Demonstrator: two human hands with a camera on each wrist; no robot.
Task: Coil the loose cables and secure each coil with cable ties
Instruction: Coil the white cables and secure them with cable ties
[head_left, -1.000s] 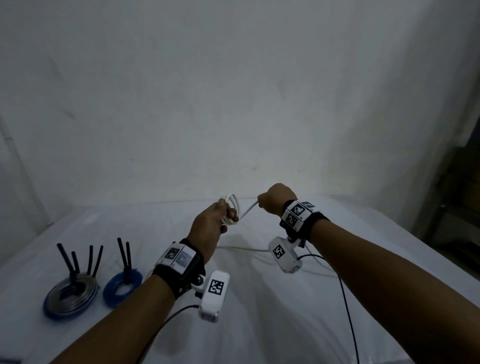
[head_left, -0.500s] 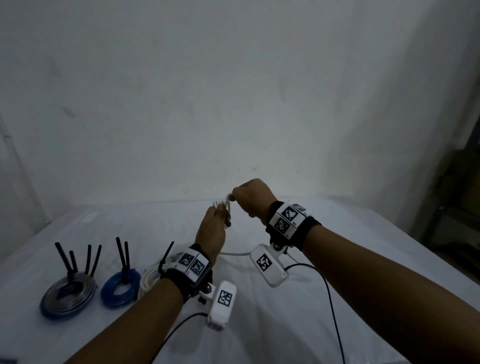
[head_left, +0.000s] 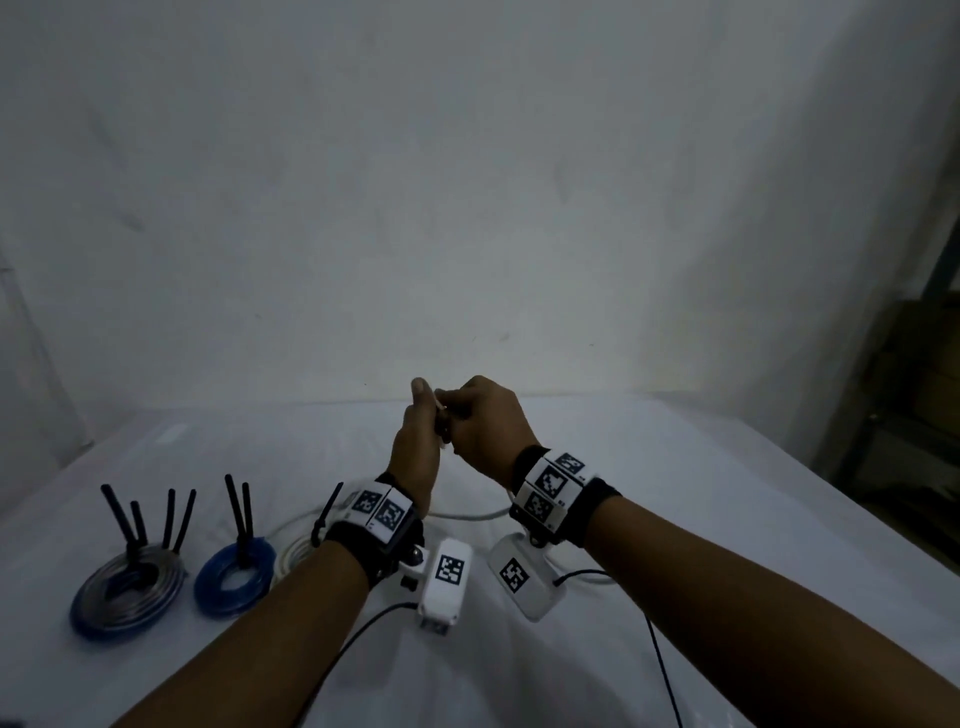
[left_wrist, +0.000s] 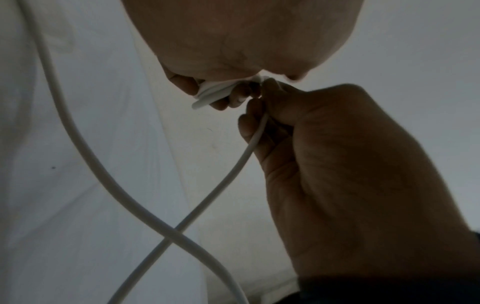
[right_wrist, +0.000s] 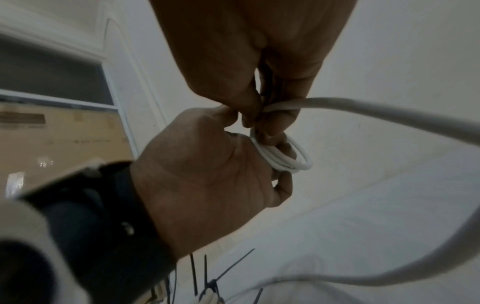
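I hold a small coil of white cable (right_wrist: 285, 159) above the table, gripped in my left hand (head_left: 422, 423), whose fingers curl through the loops. My right hand (head_left: 462, 413) is pressed close against it and pinches the free strand of the white cable (left_wrist: 255, 135) right beside the coil. From there the strand hangs down, crosses itself in the left wrist view and trails over the white table (head_left: 675, 467) behind my wrists. In the head view the coil is almost hidden between the two hands.
Three tied coils lie at the left: a grey and blue coil (head_left: 127, 592), a blue coil (head_left: 234, 577) and a white coil (head_left: 293, 553) partly behind my left wrist, each with black cable ties (head_left: 176, 519) sticking up. A dark shelf (head_left: 914, 389) stands beyond the right edge.
My right hand has swung left, bringing the strand up against my left hand. Both hands have drawn nearer to me and now touch.
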